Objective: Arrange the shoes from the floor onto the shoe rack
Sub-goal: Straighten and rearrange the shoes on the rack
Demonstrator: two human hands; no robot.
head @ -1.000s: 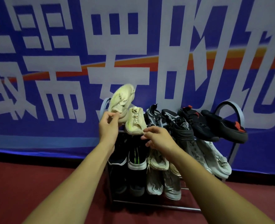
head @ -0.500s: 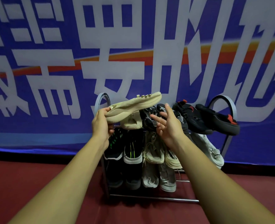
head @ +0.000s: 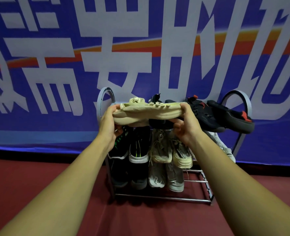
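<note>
I hold a cream sneaker (head: pixel 149 112) sideways, level with the top tier of the metal shoe rack (head: pixel 163 199). My left hand (head: pixel 109 122) grips its heel end and my right hand (head: pixel 185 122) grips its toe end. Behind it on the top tier sit another cream shoe, partly hidden, black sneakers and black shoes with red accents (head: pixel 229 114). Lower tiers hold black sneakers with green marks (head: pixel 137 149), beige sneakers (head: pixel 171 150) and grey ones (head: pixel 166 178).
The rack stands on a dark red floor (head: pixel 140 218) against a blue banner with large white characters (head: pixel 123 57). The rack's curved side frames (head: pixel 105 96) rise at both ends. A white shoe (head: pixel 224 147) hangs at the right of the middle tier.
The cream sneaker has swung from upright to lying sideways. My right hand left the shoes on the rack and took hold of its toe end.
</note>
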